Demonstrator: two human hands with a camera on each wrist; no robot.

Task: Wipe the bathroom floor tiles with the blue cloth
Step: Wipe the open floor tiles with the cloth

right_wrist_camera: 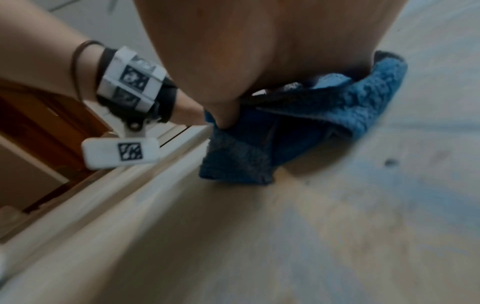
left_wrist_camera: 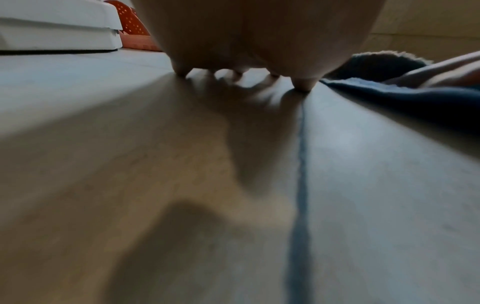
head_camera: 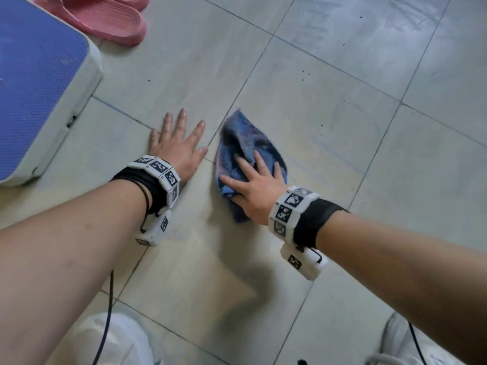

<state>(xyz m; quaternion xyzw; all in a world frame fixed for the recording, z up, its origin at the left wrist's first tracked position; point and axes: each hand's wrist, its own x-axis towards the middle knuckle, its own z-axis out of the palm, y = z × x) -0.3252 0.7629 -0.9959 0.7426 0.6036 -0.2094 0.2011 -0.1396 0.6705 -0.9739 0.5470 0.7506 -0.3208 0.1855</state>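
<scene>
The crumpled blue cloth [head_camera: 242, 143] lies on the pale grey floor tiles [head_camera: 329, 122] at the middle of the head view. My right hand [head_camera: 253, 180] lies flat on its near half, fingers spread and straight, pressing it to the floor. In the right wrist view the cloth [right_wrist_camera: 345, 115] bunches under the palm of my right hand [right_wrist_camera: 233, 61]. My left hand [head_camera: 179, 146] rests flat on the bare tile just left of the cloth, fingers spread, holding nothing. In the left wrist view its fingertips [left_wrist_camera: 302, 84] touch the floor, with the cloth [left_wrist_camera: 415, 98] at the right.
A white step stool with a blue textured top [head_camera: 39, 83] stands at the left, close to my left hand. Pink slippers [head_camera: 110, 19] lie beyond it. Small dark specks [head_camera: 305, 73] dot the tiles to the right. My knees in white trousers [head_camera: 110, 341] are at the bottom.
</scene>
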